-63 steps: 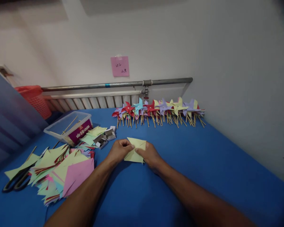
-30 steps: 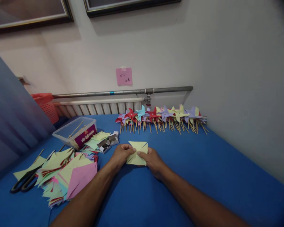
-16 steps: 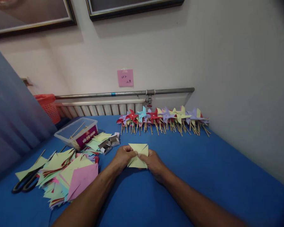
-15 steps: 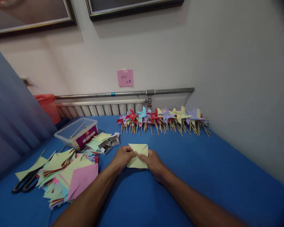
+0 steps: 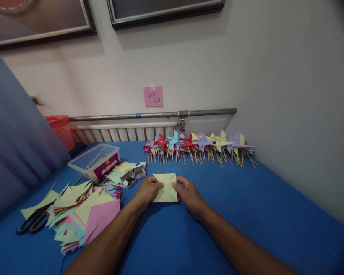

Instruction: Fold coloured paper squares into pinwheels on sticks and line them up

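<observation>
A pale yellow-green paper square, cut along its diagonals, lies on the blue table in front of me. My left hand pinches its left edge with curled fingers. My right hand holds its right edge the same way. Both forearms reach in from the bottom of the picture.
A heap of cut coloured paper squares lies to the left, with black scissors beside it. A clear plastic box with sticks and small pin boxes stand behind. A row of finished pinwheels lines the wall.
The paper's folded-in flaps have been let out, so the square now lies flatter and my hands sit further apart at its edges. The camera tilted up slightly.
</observation>
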A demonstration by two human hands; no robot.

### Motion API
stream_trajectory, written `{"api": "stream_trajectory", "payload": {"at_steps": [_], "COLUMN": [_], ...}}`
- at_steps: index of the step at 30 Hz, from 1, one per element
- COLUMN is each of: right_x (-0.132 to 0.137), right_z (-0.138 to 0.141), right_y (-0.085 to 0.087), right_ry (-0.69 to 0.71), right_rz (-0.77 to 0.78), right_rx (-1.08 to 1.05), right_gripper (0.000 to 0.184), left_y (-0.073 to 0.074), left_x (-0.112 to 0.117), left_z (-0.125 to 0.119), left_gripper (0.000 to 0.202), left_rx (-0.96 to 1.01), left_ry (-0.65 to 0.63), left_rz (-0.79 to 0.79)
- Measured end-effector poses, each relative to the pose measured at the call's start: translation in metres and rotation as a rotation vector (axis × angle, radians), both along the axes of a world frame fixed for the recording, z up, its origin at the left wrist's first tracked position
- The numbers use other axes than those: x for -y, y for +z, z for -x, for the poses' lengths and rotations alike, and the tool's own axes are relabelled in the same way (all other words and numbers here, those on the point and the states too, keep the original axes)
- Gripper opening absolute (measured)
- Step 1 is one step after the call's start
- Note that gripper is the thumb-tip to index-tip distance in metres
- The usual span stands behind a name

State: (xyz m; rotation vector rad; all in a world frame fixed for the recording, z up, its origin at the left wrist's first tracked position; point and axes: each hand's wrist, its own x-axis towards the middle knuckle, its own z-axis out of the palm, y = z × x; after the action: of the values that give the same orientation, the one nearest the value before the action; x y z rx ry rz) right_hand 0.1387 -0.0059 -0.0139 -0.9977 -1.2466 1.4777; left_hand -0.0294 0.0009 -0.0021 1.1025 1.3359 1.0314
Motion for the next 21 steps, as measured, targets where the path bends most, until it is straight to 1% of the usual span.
{"api": "stream_trajectory", "payload": {"at_steps": [1,3,5,6,7,8,10,12,13,14,21], "right_x": [-0.0003,-0.0001,0.0009,0.0015,0.0020,0.0023,0.0027,0.0027,0.0026,0.0026,0.0029], "right_z": [-0.0023,-0.0067,-0.0097,-0.0106,-0.0111,-0.0113,-0.0113,-0.0110,-0.0109,-0.0108,-0.0066], "right_y": [0.0021,0.0061,0.0090,0.0098,0.0100,0.0099,0.0089,0.0080,0.0078,0.0078,0.0067], "right_ry": [-0.005,0.001,0.046,0.081,0.121,0.155,0.192,0.182,0.168,0.151,0.066], "right_rz": [-0.027,-0.074,-0.107,-0.121,-0.136,-0.154,-0.196,-0.248,-0.272,-0.292,-0.323], "right_rx": [0.017,0.036,0.042,0.048,0.055,0.062,0.093,0.156,0.191,0.221,0.289], "right_gripper": [0.039,0.051,0.066,0.069,0.069,0.065,0.048,0.026,0.018,0.014,0.017], "left_y": [0.0001,0.0000,0.0001,0.0003,0.0006,0.0011,0.0021,0.0028,0.0027,0.0025,0.0001], "left_x": [-0.0015,-0.0044,-0.0067,-0.0074,-0.0077,-0.0077,-0.0068,-0.0054,-0.0048,-0.0044,-0.0018], "left_z": [0.0016,0.0046,0.0069,0.0076,0.0080,0.0081,0.0078,0.0073,0.0070,0.0068,0.0030], "left_gripper": [0.021,0.019,0.017,0.016,0.016,0.016,0.017,0.018,0.019,0.019,0.021], "left_rx": [-0.004,0.014,0.060,0.085,0.105,0.119,0.133,0.136,0.136,0.137,0.138], "left_ry": [0.021,0.055,0.063,0.056,0.047,0.039,0.014,-0.009,-0.017,-0.025,-0.058], "left_rz": [0.005,0.014,0.018,0.020,0.022,0.025,0.034,0.039,0.039,0.038,0.023]}}
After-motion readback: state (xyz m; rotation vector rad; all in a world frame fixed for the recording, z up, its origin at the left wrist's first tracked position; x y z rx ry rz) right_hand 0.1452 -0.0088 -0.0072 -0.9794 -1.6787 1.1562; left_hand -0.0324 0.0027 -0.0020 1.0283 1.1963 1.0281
